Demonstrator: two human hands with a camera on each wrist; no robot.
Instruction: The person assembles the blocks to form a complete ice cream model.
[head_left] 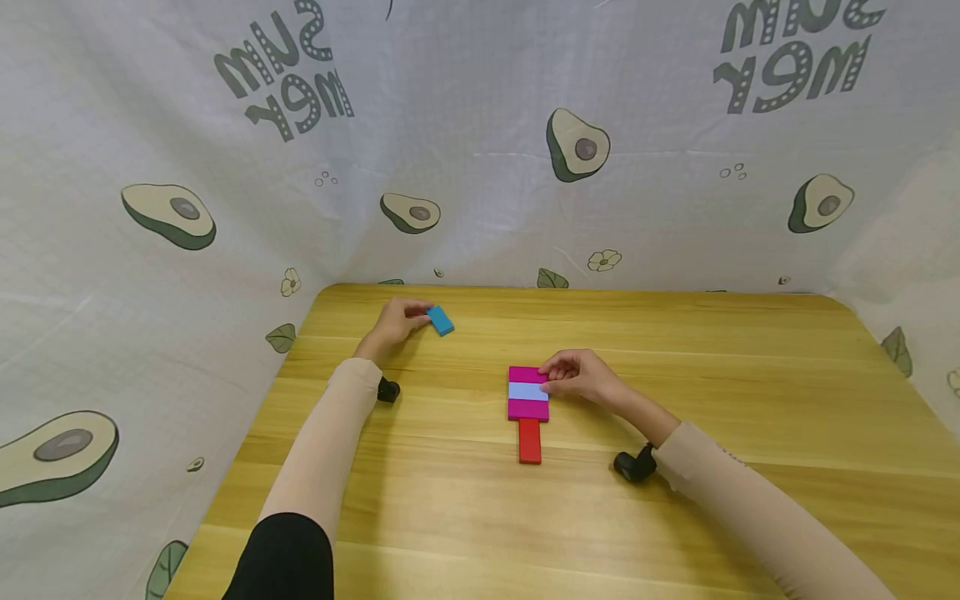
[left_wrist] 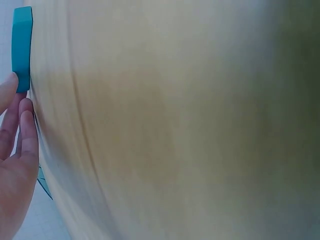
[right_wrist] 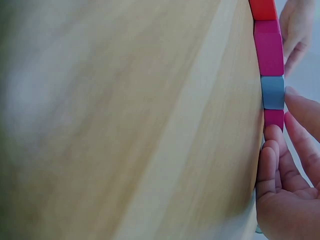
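Note:
Out toward the back left of the table, my left hand pinches one end of a blue rectangular block. The left wrist view shows this block standing out beyond the thumb and fingertips. My right hand is at the right end of a far magenta block, with its fingertips at that block and its thumb at a light blue block. Just nearer lies a second magenta block. From its near side a red block points lengthwise toward me.
The wooden table has its back edge close to a white curtain printed with avocados and lettering. A black wrist camera hangs under the right wrist, and another black wrist camera is at the left wrist.

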